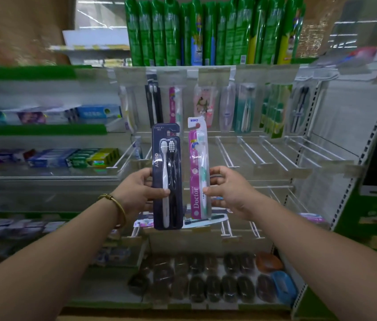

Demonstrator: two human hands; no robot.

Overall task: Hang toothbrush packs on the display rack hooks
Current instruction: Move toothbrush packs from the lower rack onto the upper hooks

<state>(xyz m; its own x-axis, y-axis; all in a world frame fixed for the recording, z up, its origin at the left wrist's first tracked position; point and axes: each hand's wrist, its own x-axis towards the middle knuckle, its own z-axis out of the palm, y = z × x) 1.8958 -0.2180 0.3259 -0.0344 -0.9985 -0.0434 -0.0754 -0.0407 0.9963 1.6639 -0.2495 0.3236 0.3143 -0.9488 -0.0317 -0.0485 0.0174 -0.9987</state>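
Note:
My left hand grips a dark navy toothbrush pack with a white and a black brush, held upright in front of the rack. My right hand grips a pink single-brush pack marked "Doctor", upright beside the navy one. Both packs are held in front of the white wire display hooks, which stick out bare in the middle row. Above them a row of hung toothbrush packs fills the top hooks. A few more packs lie on the lower hooks behind my hands.
Green packs stand on the top shelf. Toothpaste boxes fill shelves on the left. Dark oval soap cases lie on the bottom shelf. A perforated upright post bounds the rack on the right.

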